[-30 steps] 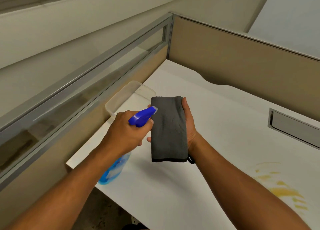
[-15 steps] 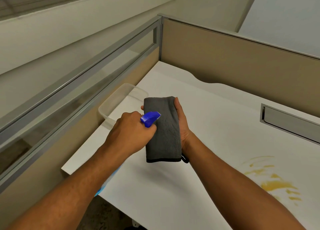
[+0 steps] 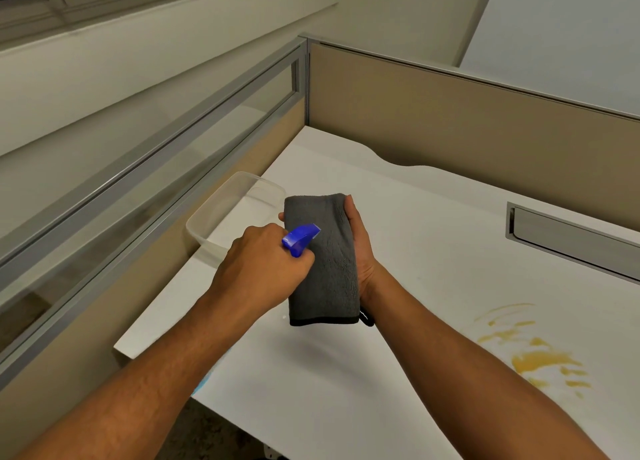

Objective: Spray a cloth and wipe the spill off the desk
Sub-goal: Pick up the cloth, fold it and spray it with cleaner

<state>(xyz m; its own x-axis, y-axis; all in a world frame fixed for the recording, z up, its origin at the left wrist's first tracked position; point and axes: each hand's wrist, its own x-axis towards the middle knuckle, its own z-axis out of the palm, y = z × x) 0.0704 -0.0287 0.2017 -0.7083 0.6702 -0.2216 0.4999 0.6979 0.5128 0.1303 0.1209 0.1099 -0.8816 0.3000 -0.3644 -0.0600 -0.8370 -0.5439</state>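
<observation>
Compared to a second ago, the left hand (image 3: 263, 269) has brought the spray bottle (image 3: 300, 238) closer, so the blue nozzle now sits right against the grey cloth (image 3: 327, 269). It's clenched round the bottle; the right hand (image 3: 360, 248) grips the cloth upright above the table (image 3: 433, 252). The clear tub (image 3: 221, 217) behind looks empty. The yellow spill (image 3: 540, 359) sits well off right.

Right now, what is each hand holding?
Left hand: closed on the spray bottle.
Right hand: closed on the grey cloth.
</observation>
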